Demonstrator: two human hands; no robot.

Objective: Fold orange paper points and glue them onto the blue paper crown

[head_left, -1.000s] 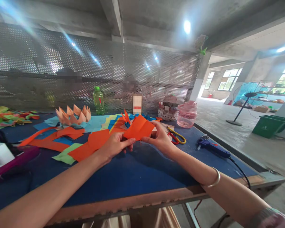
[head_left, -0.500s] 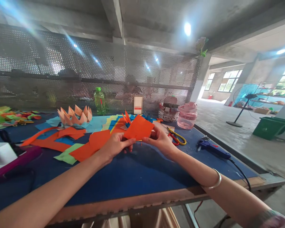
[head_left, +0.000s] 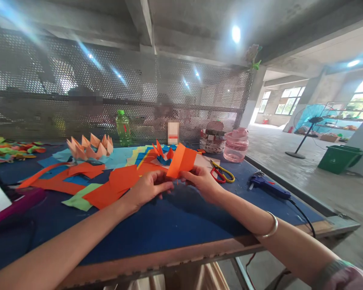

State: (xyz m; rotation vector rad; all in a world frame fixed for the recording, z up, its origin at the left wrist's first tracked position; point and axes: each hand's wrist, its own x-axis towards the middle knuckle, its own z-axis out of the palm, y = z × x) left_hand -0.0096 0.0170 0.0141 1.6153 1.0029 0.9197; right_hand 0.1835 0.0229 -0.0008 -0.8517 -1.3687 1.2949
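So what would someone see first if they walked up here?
Probably the bright orange paper, held up by the left hand and right hand above the blue table. Then the spiky peach paper crown at the back left, and the blue glue gun near the right edge.

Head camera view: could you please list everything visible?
folded paper: one, orange, held between both hands
loose paper pieces: several, orange, green, blue, table left
pointed paper model: one, pale orange, behind those pieces
bottle: one, green, by mesh screen
basket: one, woven, table's far side
jar: one, pink, beside basket
scissors: one, yellow-red, right of hands
glue gun: one, blue, table's right edge
fan: one, blue, floor right
bin: one, green, floor right
left hand: one, fingers gripping folded paper
right hand: one, fingers gripping folded paper
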